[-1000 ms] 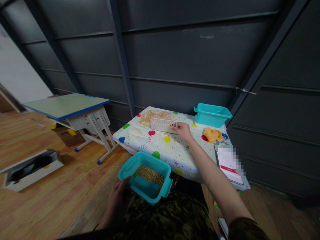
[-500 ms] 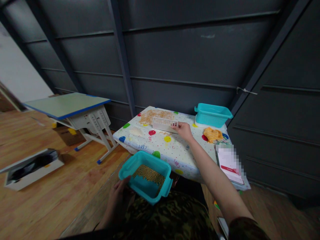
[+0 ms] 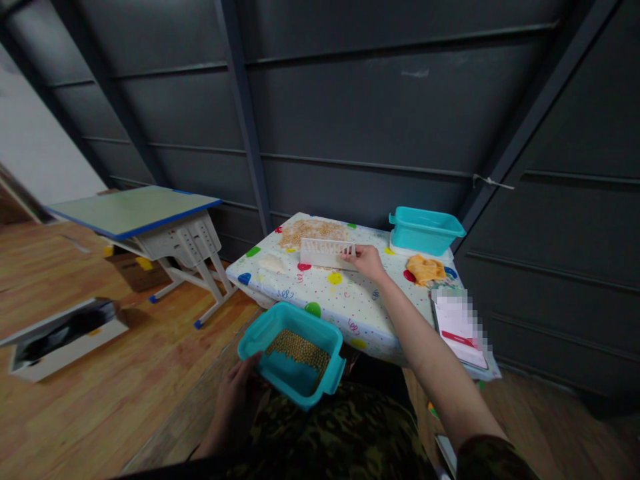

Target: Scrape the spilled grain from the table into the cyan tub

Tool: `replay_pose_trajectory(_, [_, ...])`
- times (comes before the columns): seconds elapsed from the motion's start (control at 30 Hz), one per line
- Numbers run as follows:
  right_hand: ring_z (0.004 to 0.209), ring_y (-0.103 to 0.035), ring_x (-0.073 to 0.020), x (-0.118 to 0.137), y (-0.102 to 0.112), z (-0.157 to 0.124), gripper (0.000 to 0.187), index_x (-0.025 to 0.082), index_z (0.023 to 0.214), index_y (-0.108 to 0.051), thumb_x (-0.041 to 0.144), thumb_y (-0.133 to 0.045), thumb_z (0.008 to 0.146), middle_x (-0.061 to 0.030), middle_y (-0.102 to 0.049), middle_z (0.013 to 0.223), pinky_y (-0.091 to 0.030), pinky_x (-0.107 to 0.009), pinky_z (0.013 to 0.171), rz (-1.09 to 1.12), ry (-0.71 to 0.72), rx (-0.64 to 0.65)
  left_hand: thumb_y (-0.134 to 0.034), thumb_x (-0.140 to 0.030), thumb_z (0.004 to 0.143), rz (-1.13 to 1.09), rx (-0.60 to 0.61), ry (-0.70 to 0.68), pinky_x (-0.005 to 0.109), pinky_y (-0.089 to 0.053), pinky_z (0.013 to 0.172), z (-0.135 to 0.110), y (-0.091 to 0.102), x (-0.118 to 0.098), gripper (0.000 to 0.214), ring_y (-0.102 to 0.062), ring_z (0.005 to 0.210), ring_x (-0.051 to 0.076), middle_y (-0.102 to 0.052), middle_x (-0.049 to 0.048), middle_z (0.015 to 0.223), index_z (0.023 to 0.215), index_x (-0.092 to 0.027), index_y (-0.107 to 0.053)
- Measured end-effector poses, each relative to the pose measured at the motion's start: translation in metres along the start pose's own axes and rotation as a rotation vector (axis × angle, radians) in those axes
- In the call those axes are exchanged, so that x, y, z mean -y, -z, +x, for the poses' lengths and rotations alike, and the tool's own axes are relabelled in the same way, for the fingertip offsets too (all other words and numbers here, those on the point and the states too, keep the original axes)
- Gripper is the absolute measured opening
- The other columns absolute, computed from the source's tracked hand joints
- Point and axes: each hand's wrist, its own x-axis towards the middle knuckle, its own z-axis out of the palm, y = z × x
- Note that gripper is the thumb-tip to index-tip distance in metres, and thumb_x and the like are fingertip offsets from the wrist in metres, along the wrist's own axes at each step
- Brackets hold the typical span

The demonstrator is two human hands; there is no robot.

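My left hand (image 3: pixel 242 381) grips the near left rim of a turquoise plastic basin (image 3: pixel 290 313), held tilted just below the table's front edge. Round yellowish beans (image 3: pixel 300 350) cover part of its floor. Over the table, my right hand (image 3: pixel 367 260) is closed on the right end of a long white slotted plastic strip (image 3: pixel 320 252), which stands on its long edge. Behind the strip, beans lie scattered in a wide patch (image 3: pixel 305 230) on the balloon-print tablecloth (image 3: pixel 360 310). A small whitish heap (image 3: pixel 273 264) sits to the strip's left.
A second turquoise basin (image 3: pixel 425 230) stands at the back right, with an orange cloth (image 3: pixel 426 269) before it. A tablet-like device (image 3: pixel 457 327) lies at the right edge. Left are a desk (image 3: pixel 135 208) and an open white box (image 3: pixel 70 340); a dark panelled wall (image 3: pixel 350 120) rises behind.
My right hand has drawn the white strip slightly toward me and to the left, over the few beans that lay in front of it. The left hand and its basin stay almost still.
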Motion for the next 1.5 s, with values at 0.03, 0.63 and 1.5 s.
replay_pose_trajectory(0.03, [0.062, -0.043, -0.0155, 0.001, 0.000, 0.000, 0.034, 0.021, 0.062, -0.064, 0.049, -0.075, 0.076, 0.0034, -0.050, 0.057, -0.029, -0.030, 0.061, 0.004, 0.003, -0.003, -0.087, -0.038, 0.077, -0.008, 0.001, 0.004, 0.032, -0.055, 0.053, 0.000, 0.000, 0.000, 0.023, -0.063, 0.050, 0.021, -0.055, -0.0031, 0.050, 0.071, -0.023, -0.071])
replay_pose_trajectory(0.63, [0.061, -0.042, -0.0149, -0.001, 0.003, 0.000, 0.038, 0.020, 0.061, -0.065, 0.054, -0.077, 0.074, 0.0035, -0.049, 0.057, -0.030, -0.029, 0.060, 0.028, -0.009, 0.014, -0.090, -0.035, 0.076, -0.072, 0.011, 0.023, 0.028, -0.047, 0.046, 0.001, 0.001, 0.000, 0.028, -0.054, 0.046, 0.015, -0.054, -0.0035, 0.051, 0.064, -0.023, -0.068])
replay_pose_trajectory(1.5, [0.061, -0.046, -0.0156, -0.012, 0.001, 0.002, 0.044, 0.019, 0.068, -0.071, 0.062, -0.078, 0.073, 0.0024, -0.055, 0.060, -0.036, -0.030, 0.062, 0.113, 0.009, 0.060, -0.088, -0.031, 0.078, -0.071, -0.004, 0.040, 0.034, -0.050, 0.049, -0.004, -0.004, -0.007, 0.032, -0.054, 0.047, 0.018, -0.054, -0.0017, 0.049, 0.058, -0.024, -0.063])
